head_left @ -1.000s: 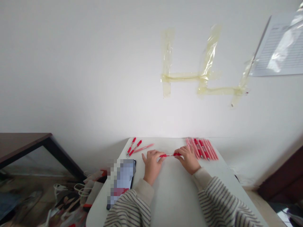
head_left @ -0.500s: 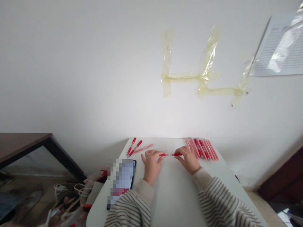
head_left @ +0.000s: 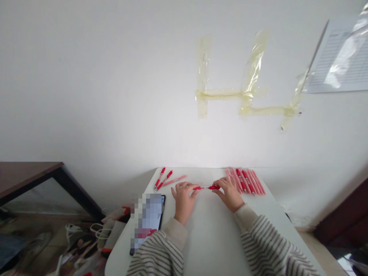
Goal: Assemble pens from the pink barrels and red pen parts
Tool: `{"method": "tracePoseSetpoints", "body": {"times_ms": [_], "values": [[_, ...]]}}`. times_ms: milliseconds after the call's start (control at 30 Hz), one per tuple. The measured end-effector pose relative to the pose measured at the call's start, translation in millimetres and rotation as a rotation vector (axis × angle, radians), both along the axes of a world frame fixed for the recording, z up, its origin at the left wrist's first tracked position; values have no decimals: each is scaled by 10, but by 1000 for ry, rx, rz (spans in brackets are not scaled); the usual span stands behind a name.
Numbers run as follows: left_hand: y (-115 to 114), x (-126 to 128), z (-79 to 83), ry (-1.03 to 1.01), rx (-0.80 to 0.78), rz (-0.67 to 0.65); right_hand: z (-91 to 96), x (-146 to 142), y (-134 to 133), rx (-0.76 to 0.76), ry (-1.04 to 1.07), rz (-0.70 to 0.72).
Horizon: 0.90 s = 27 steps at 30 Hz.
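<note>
Your left hand [head_left: 184, 197], right hand [head_left: 228, 194] pinch opposite ends of red pen [head_left: 204, 188]; gap beside right grip [head_left: 214, 188] narrowed, parts seemingly fitting together.

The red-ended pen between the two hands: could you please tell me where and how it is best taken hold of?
The red-ended pen is probably best pinched by its red ends, one from each side, as the left hand and right hand do: it lies crosswise, with a slimmer pale middle between.
</note>
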<state>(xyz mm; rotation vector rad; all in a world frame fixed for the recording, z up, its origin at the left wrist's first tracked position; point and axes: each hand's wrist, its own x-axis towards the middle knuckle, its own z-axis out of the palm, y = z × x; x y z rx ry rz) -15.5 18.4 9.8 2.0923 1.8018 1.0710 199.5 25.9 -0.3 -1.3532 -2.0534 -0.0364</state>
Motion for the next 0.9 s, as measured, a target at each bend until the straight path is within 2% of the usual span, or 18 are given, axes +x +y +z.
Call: {"method": "tracePoseSetpoints", "body": {"times_ms": [400, 900], "values": [[6, 0, -22, 14, 6, 20, 21, 0, -9, -34, 8, -14], [12, 5, -24, -13, -20, 16, -59, 28, 41, 43, 33, -12]]}}
